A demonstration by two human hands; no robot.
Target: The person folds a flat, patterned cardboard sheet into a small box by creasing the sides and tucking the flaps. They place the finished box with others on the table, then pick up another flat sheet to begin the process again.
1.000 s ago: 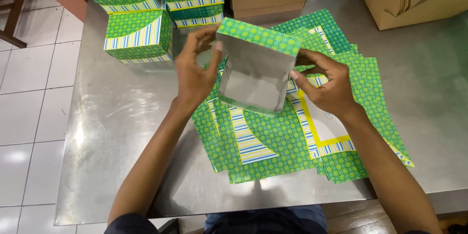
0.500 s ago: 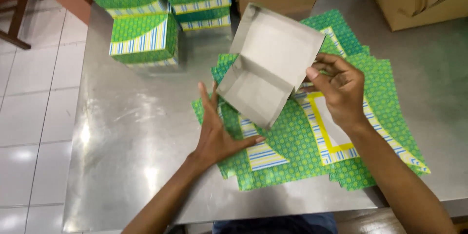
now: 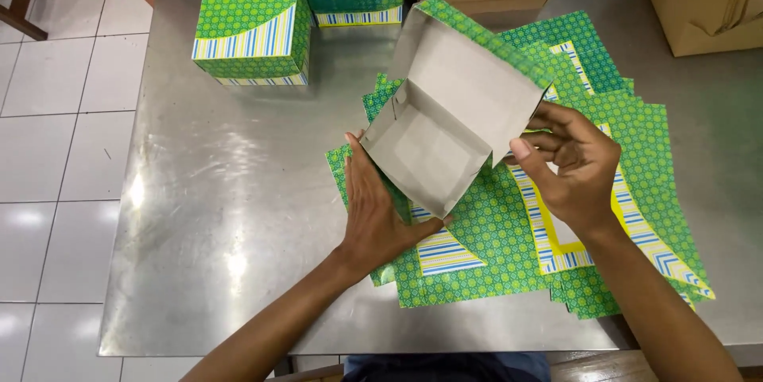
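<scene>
Far left: tiled floor [image 3: 48,151], then the steel table [image 3: 199,215]. Top left of the table: finished green patterned boxes [image 3: 253,36], closed and stacked in a cluster, so several units look done. Left hand [image 3: 373,215] lies flat, fingers spread wide and palm down, pressing on the near-left edge of the flat stack and touching the lower left wall of the half-folded box [image 3: 445,127]; it grips nothing, just steadies. The box sits centre table on top of the stack of flat green blanks [image 3: 509,247], tilted, grey inside facing the camera, base and side walls already up, lid flap standing open at the top. My read: this unit is roughly halfway, walls are formed, right-side flap and lid closure left to do. Whether the left-side tabs are locked, cannot tell; a slit shows on the inner wall but the joint is unclear. Right hand [image 3: 576,167] is at the box's right edge, fingers curled narrow, thumb and fingertips pinching the right side flap, so it holds the box by that flap. Under and right of it the blanks fan out, many left unfolded, so the batch has a good way to go. Top right: plain brown cardboard cartons [image 3: 707,0], well apart from the hands.
</scene>
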